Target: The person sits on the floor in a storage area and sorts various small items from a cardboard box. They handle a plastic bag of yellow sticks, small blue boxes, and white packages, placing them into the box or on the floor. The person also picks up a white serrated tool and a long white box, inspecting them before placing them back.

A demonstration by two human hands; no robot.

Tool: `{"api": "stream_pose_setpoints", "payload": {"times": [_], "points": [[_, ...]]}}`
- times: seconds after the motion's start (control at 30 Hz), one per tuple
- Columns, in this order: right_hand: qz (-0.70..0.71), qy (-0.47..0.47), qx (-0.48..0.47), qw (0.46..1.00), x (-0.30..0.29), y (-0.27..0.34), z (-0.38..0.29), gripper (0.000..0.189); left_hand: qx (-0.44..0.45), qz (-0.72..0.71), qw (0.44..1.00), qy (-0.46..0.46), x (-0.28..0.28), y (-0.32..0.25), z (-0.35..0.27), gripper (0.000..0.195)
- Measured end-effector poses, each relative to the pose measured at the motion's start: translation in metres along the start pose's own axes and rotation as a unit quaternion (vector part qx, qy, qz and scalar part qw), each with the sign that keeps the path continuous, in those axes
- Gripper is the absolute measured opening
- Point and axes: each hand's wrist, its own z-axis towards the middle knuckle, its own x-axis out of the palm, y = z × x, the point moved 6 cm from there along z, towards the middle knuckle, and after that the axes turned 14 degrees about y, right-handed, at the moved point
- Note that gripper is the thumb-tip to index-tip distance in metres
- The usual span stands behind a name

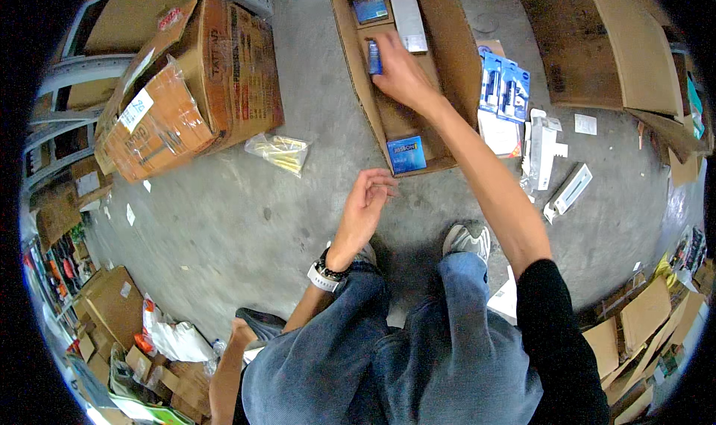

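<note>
My right hand [400, 70] reaches into a long open cardboard box [366, 98] and holds a small blue package [375, 57] upright at its fingertips. At the box's far end lie a blue packet [370, 9] and a white box [408, 21]. A blue printed carton [407, 154] rests in the near end. My left hand [366, 201], with a white watch and dark beads at the wrist, hangs just outside the near edge, fingers loosely curved and apart, holding nothing.
Blue blister packs [504, 86], white packaging [541, 151] and a narrow box [569, 192] lie right of the box. To the left stand a large carton [246, 84] and a clear bag of yellow items [279, 152]. Another person's arm [226, 369] shows at lower left.
</note>
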Motion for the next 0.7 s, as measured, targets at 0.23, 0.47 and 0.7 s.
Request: {"api": "stream_pose_setpoints", "payload": {"times": [0.23,0.47,0.7], "points": [[0.473,-0.031,0.048,0.879,-0.04,0.039,-0.121,0.082,0.049,-0.022,0.998,0.033,0.012,-0.041,0.009,0.034],[0.464,0.063,0.071,0.881,-0.031,0.084,-0.201,0.095,0.023,-0.035,0.999,0.018,0.025,-0.056,0.01,0.047],[0.619,0.137,0.102,0.767,-0.019,0.061,-0.25,0.078,-0.074,-0.185,0.97,0.142,0.032,-0.006,-0.003,0.049]]}}
